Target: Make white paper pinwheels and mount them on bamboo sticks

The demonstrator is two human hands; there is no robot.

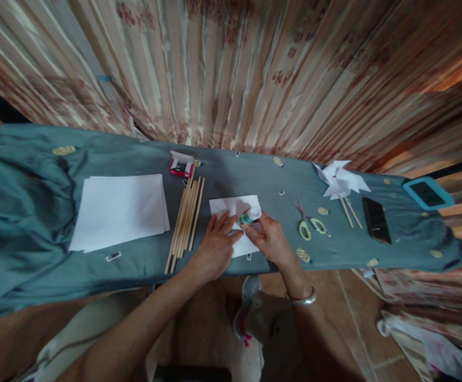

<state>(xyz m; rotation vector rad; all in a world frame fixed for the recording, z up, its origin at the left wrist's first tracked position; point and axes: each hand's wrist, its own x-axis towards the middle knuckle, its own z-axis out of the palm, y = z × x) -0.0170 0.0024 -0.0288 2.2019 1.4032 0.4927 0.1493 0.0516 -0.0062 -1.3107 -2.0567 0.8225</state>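
Note:
A white sheet of paper (247, 246) lies on the cloth in front of me, with a cut or fold line visible near its upper left. Flat on its left part rests my left hand (218, 245), fingers stretched out and pressing it down. My right hand (269, 237) is closed around a green and white glue stick (250, 215), tilted over the middle of the paper. The glue stick's lower end is partly hidden by my fingers. To the right of that hand lie scissors (309, 225) with light green handles, blades apart.
Several wooden sticks (185, 217) lie left of my hands, below a small red open box (181, 165) of dark pieces. Farther left is a stack of white paper (121, 212). Rightward are paper pinwheels (340, 180), a black phone (376, 220) and a blue-framed device (427, 192).

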